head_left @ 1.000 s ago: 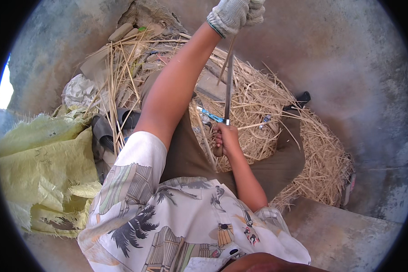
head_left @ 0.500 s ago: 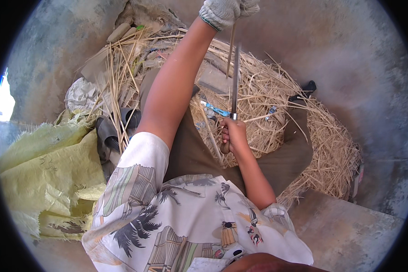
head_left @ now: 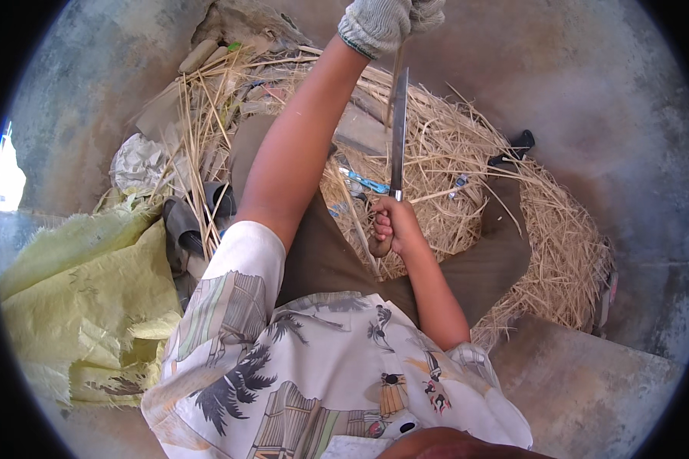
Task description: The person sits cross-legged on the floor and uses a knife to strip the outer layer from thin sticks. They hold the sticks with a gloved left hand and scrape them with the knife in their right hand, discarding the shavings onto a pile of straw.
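Observation:
My left hand [head_left: 386, 24], in a grey-white knitted glove, is raised at the top edge with its arm stretched out. Its fingers are curled round a thin brown strip [head_left: 395, 80], which hangs down below the glove; its upper end is out of view. In my bare right hand [head_left: 396, 226] is a long knife [head_left: 399, 145], gripped by its wooden handle. The blade points up and away from me, close beside the strip. From this view I cannot tell whether blade and strip touch.
Straw-like shavings [head_left: 566, 237] lie heaped around my legs. Long thin strips [head_left: 203, 145] lean at the left, near dark sandals [head_left: 182, 226] and a yellow woven sack [head_left: 92, 298]. A light-blue tool [head_left: 369, 182] lies among the shavings. Crumpled white material [head_left: 139, 161] rests behind the sack.
The knife blade has turned slightly, showing more of its bright flat side. My gloved left hand has shifted a little to the right with the strip.

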Available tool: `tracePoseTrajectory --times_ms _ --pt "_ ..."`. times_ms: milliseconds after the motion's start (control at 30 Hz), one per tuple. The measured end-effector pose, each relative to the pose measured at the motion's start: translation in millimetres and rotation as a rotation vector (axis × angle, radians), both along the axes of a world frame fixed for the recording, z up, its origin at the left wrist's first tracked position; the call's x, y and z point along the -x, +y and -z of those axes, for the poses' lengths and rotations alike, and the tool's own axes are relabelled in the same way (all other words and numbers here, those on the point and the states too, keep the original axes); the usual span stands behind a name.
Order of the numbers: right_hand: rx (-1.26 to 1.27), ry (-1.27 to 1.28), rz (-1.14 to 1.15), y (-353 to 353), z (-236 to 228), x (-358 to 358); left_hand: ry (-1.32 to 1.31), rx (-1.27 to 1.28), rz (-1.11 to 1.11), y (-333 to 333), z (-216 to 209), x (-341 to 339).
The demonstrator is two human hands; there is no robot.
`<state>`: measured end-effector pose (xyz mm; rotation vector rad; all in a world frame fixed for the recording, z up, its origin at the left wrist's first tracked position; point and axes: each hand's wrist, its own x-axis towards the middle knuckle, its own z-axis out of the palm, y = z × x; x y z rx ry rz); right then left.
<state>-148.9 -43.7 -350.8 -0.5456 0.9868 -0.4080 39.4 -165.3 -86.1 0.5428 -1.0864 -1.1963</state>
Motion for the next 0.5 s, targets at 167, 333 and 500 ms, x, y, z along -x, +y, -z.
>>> tracePoseTrajectory --times_ms 167,333,500 --pt "0.074 -0.001 0.065 8.4 -30.5 4.4 -0.086 0.043 -0.048 6.1 -0.2 7.7" --pt "0.64 -0.162 0.381 16.2 -22.5 -1.4 -0.102 0.028 -0.109 11.3 -12.0 12.5" --pt "0.22 0.199 0.035 15.3 21.8 -13.9 -0.144 0.012 -0.137 10.5 -9.8 22.3"
